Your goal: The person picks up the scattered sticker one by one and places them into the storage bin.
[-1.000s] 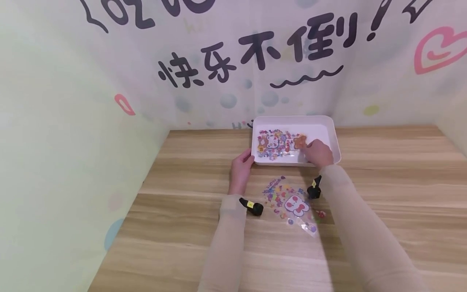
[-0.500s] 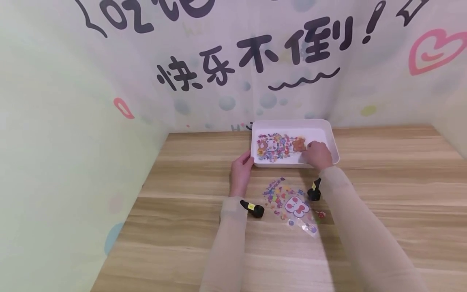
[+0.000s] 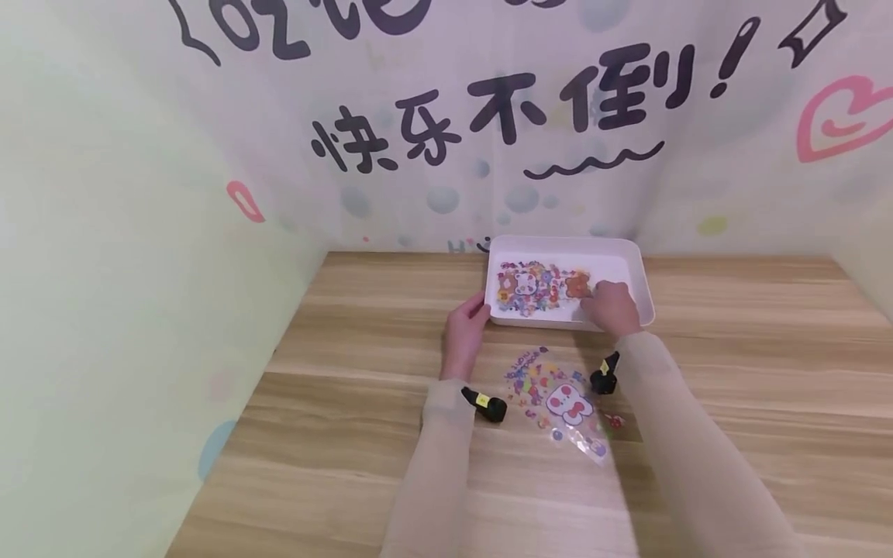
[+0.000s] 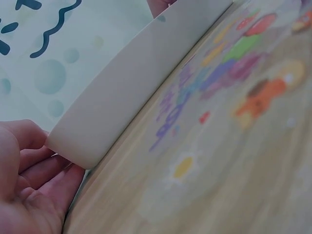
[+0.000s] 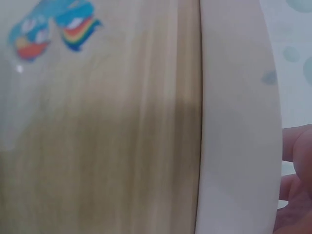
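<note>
A white rectangular tray (image 3: 570, 323) stands at the back of the wooden table, close to the wall. Inside it lies a clear sticker sheet (image 3: 525, 285) with colourful cartoon prints, a brown bear at its right end. My left hand (image 3: 463, 337) grips the tray's front left corner; in the left wrist view the thumb is at the rim and the fingers (image 4: 51, 180) lie against the wall. Reaching over the front wall, my right hand (image 3: 612, 308) has curled fingers and pinches the sheet's right end. In the right wrist view the tray wall hides the fingertips.
A second clear sticker sheet (image 3: 558, 403) with a bunny print lies on the table between the forearms. Wood-grain tabletop (image 3: 335, 465) stretches to either side. The printed wall covering (image 3: 398, 225) rises directly behind the tray.
The whole scene sits slightly lower in the head view as the camera tilts. Both hands and the sticker sheets keep their places at the tray.
</note>
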Available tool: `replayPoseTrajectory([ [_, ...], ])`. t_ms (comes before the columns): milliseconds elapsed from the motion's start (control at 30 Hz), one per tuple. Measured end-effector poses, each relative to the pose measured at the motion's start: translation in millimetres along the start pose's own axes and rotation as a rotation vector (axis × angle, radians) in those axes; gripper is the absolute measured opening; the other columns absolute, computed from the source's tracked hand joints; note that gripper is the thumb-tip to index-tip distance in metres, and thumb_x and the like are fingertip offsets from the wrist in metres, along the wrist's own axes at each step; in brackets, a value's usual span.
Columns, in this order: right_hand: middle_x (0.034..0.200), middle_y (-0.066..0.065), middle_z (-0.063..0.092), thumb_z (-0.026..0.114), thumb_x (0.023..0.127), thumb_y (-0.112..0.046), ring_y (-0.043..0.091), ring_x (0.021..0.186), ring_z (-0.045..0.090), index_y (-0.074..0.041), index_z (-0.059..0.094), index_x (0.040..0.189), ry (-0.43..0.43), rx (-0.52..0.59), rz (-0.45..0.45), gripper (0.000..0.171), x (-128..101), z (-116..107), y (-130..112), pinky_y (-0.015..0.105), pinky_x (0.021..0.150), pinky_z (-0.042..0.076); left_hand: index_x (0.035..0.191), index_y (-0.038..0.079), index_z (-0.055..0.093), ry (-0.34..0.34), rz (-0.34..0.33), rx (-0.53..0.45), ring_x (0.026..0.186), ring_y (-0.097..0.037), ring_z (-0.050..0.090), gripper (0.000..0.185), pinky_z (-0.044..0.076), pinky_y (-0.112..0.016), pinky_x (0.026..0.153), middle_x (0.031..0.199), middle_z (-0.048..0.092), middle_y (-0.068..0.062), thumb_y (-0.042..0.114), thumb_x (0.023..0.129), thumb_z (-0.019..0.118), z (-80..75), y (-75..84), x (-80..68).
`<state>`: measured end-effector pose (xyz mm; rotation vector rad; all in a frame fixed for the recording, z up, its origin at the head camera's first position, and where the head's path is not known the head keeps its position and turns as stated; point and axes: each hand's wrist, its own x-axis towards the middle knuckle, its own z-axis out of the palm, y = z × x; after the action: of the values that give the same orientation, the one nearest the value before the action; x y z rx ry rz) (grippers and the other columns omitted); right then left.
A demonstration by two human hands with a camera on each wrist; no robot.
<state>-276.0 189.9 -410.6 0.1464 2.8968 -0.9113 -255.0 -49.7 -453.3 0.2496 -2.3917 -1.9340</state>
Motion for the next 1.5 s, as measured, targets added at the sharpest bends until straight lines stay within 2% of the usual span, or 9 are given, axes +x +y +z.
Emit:
replayPoseTrajectory([
  [133,0.113,0.029,0.047,0.044,0.091,-0.023,0.035,0.093,0.046,0.011,0.044,0.12,-0.004,0.011,-0.023,0.045,1,-3,-3,0.048,0.081,0.044,0.123,0.026,0.053,0.01,0.001,0.015,0.109,-0.004,0.049,0.035,0.046,-0.023,0.087,0.122,0.052,0.013,0.031,0.088,0.054,0.2,2.0,-0.5],
  [233,0.121,0.027,0.044,0.044,0.091,-0.023,0.036,0.102,0.043,0.007,0.044,0.123,0.014,0.082,-0.047,0.044,1,-6,-7,0.051,0.088,0.04,0.123,0.026,0.054,0.019,0.015,0.012,0.11,-0.005,0.049,0.034,0.046,-0.023,0.087,0.122,0.053,0.013,0.031,0.089,0.053,-1.5,5.5,1.6],
  [400,0.112,0.018,0.052,0.045,0.091,-0.029,0.032,0.097,0.047,-0.001,0.051,0.117,0.066,0.18,-0.124,0.038,-4,-14,-12,0.046,0.08,0.042,0.121,0.028,0.055,0.019,0.016,0.006,0.109,-0.005,0.049,0.033,0.046,-0.023,0.087,0.12,0.054,0.013,0.032,0.088,0.054,-2.6,9.1,4.7],
  [600,0.103,0.011,0.055,0.046,0.091,-0.032,0.026,0.089,0.05,-0.005,0.056,0.112,0.091,0.213,-0.203,0.035,-16,-24,-15,0.037,0.071,0.043,0.123,0.027,0.053,0.01,-0.008,-0.007,0.111,-0.003,0.048,0.034,0.044,-0.022,0.088,0.123,0.052,0.013,0.031,0.089,0.053,-1.8,6.0,4.4],
  [800,0.096,0.012,0.06,0.047,0.091,-0.035,0.026,0.082,0.056,-0.007,0.057,0.109,0.012,0.196,-0.239,0.034,-38,-28,-12,0.034,0.065,0.046,0.121,0.025,0.056,0.027,0.017,-0.003,0.109,-0.004,0.049,0.033,0.045,-0.023,0.088,0.12,0.054,0.012,0.03,0.089,0.054,-2.2,-0.2,3.0],
  [1067,0.099,0.01,0.061,0.048,0.091,-0.035,0.027,0.086,0.056,-0.009,0.056,0.113,-0.214,0.133,-0.317,0.035,-71,-21,0,0.036,0.069,0.05,0.124,0.023,0.054,0.017,0.016,0.016,0.111,-0.003,0.047,0.035,0.043,-0.024,0.091,0.122,0.052,0.013,0.032,0.09,0.052,-2.3,-1.7,0.0],
  [1300,0.107,0.013,0.059,0.056,0.088,-0.023,0.028,0.098,0.055,-0.002,0.054,0.118,-0.269,0.047,-0.365,0.037,-81,-6,2,0.045,0.083,0.047,0.124,0.027,0.052,0.006,0.023,0.002,0.111,-0.002,0.047,0.035,0.043,-0.023,0.091,0.123,0.051,0.015,0.032,0.089,0.052,-2.0,-2.4,0.9],
  [1500,0.112,0.018,0.055,0.064,0.081,-0.017,0.032,0.1,0.052,0.002,0.047,0.124,-0.3,0.025,-0.349,0.05,-80,6,1,0.046,0.082,0.046,0.125,0.027,0.051,-0.03,0.025,-0.056,0.107,-0.002,0.05,0.037,0.044,-0.019,0.087,0.123,0.052,0.012,0.029,0.088,0.054,3.7,-3.3,4.4],
])
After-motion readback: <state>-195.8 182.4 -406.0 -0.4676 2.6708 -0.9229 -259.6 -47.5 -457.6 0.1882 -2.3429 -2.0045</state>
